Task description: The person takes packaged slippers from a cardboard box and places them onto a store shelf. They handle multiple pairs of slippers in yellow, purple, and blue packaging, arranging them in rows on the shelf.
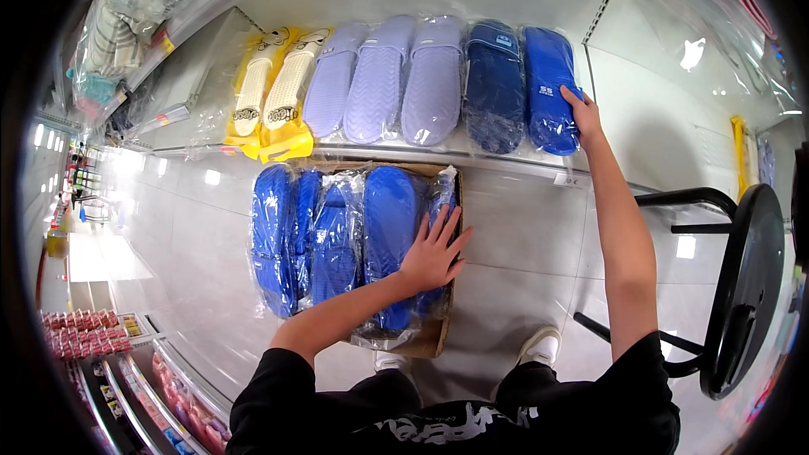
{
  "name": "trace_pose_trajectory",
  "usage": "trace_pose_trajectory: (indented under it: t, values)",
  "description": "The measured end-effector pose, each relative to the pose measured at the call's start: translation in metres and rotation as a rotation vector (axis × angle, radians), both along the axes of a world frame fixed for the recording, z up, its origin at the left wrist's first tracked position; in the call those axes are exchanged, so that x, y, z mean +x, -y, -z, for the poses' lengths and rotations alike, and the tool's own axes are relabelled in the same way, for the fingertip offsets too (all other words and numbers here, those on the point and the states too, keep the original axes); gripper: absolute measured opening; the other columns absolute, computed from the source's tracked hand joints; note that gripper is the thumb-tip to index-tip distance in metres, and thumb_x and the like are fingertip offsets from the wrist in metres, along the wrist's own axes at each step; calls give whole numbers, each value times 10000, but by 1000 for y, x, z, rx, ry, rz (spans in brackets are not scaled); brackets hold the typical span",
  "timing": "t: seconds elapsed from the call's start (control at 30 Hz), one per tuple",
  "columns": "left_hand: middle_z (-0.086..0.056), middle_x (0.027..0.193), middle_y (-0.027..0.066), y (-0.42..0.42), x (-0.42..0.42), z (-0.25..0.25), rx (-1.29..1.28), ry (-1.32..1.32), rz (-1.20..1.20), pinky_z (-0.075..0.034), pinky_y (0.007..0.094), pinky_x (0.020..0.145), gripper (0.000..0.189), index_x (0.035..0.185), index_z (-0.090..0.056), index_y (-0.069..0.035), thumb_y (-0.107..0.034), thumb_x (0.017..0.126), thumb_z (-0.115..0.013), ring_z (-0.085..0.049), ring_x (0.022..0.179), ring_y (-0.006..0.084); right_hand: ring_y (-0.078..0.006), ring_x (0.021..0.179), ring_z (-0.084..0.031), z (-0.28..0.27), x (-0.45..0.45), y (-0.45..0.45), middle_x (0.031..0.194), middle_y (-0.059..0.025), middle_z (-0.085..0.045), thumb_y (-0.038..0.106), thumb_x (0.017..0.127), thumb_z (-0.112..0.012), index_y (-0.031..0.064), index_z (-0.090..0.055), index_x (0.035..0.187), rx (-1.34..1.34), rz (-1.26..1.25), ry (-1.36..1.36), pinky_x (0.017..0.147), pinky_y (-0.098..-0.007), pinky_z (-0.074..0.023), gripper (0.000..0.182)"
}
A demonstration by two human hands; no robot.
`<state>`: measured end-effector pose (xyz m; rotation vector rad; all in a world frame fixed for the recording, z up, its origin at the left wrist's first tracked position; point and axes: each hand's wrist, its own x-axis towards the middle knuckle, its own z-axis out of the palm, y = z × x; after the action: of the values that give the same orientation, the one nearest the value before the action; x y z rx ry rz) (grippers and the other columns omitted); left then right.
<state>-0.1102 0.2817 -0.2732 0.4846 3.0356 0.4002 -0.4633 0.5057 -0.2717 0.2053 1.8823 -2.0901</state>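
My right hand (584, 119) grips the right edge of a pair of bright blue slippers (548, 69) in clear plastic, which lies at the right end of a row on the white shelf (505, 161). My left hand (433, 256) rests with fingers spread on bagged blue slippers (390, 215) in an open cardboard box (436, 344) on the floor. Left of the right hand's pair are navy slippers (495, 85). Further along are several lilac slippers (433, 85) and cream slippers (287, 82) in yellow packaging.
A black stool (746, 291) lies on its side at the right, near my right arm. Racks of small packaged goods (183, 385) line the lower left. Plastic-wrapped textiles (114, 38) fill the upper left shelf. My shoes (540, 346) stand on grey floor tiles (512, 227).
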Motion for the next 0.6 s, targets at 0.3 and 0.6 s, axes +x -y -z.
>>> trace_pose_trajectory:
  t: [0.3, 0.6]
  values:
    - [-199, 1500, 251, -1, 0, 0, 6, 4, -1, -223, 599, 1072, 628, 1389, -394, -124, -350, 833, -581, -177, 1388, 442, -189, 840, -659, 2, 7, 3, 998, -140, -674, 312, 819, -723, -27, -605, 1146, 44, -66, -104, 763, -292, -523, 486]
    - [-209, 1493, 256, -3, -1, -3, 14, -18, 5, -230, 604, 1065, 624, 1383, -401, -121, -340, 828, -586, -197, 1380, 442, -253, 977, -630, -3, 0, 11, 1070, -179, -648, 487, 816, -658, -28, -616, 1152, 611, -86, -288, 859, -355, -488, 616]
